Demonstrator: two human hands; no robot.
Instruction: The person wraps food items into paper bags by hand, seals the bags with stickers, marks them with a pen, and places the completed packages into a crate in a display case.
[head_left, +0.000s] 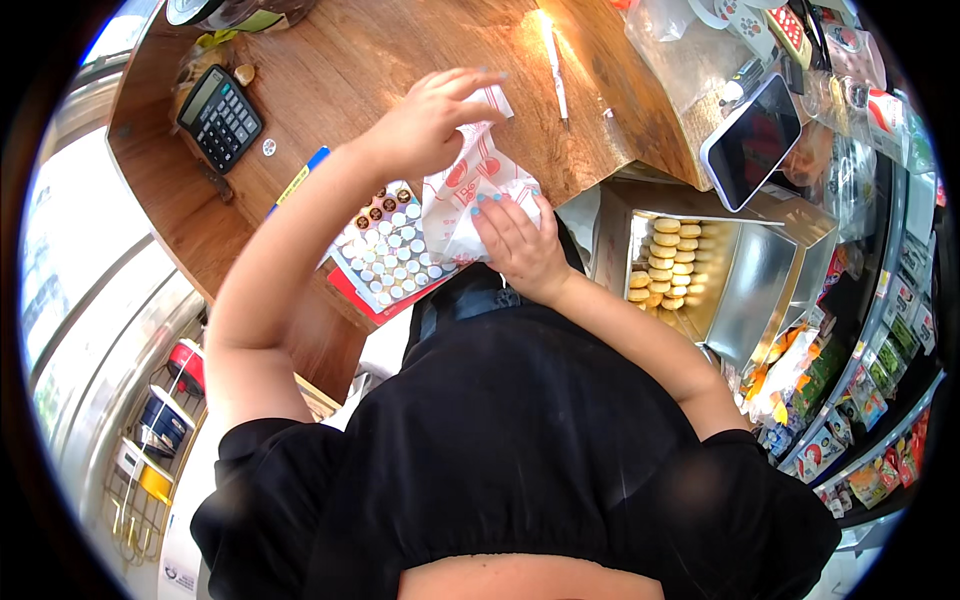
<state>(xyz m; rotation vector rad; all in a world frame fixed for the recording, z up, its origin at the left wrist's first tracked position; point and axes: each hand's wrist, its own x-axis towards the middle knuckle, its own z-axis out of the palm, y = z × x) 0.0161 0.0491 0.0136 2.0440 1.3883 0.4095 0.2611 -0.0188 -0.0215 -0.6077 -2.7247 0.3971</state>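
Note:
A white paper bag with red print (480, 176) is crumpled above the front edge of a wooden counter (330, 67). My right hand (525, 247) grips its lower part, fingers lying over the paper and the thumb hidden. My left hand (427, 120) hovers at the bag's narrow top end, its fingers spread and curved; whether a fingertip touches the paper is unclear. Beneath and left of the bag lies a sheet of round stickers (390, 251), mostly white with several brown ones, on a red-edged item (367, 304).
A calculator (221, 118) lies at left, a pen (556, 71) beyond the bag. At right, a smartphone (752, 142) leans above an open foil-lined box (757, 281) with stacked round pastries (665, 255). Shelves of packaged goods (877, 390) stand farther right.

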